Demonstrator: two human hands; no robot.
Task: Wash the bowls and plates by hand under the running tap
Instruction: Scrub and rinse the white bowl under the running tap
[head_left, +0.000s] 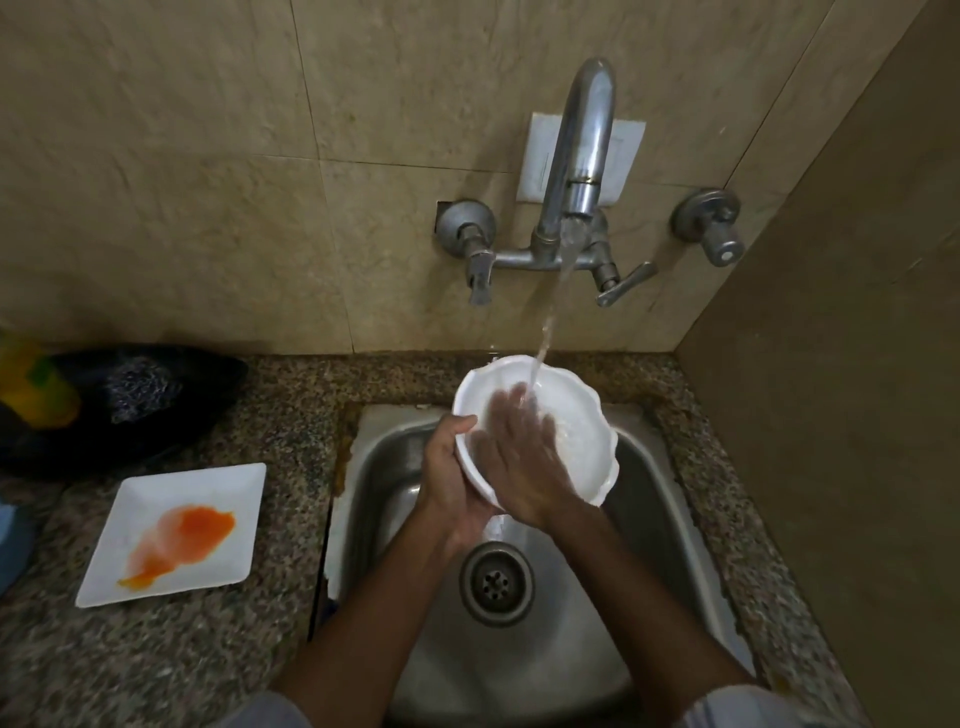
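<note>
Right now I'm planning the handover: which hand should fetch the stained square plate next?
Left, probably. The white square plate lies on the left counter, that hand's side; it must release the white scalloped bowl first.

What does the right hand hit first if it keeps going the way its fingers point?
Probably the far inner wall of the white bowl: the right hand lies flat inside it, fingers toward the water stream. Depth unclear.

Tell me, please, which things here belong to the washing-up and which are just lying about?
Belonging to the job:
white scalloped bowl
white square plate smeared with orange sauce
running metal tap
steel sink

Lying about:
black plastic bag
yellow-green packet
</note>
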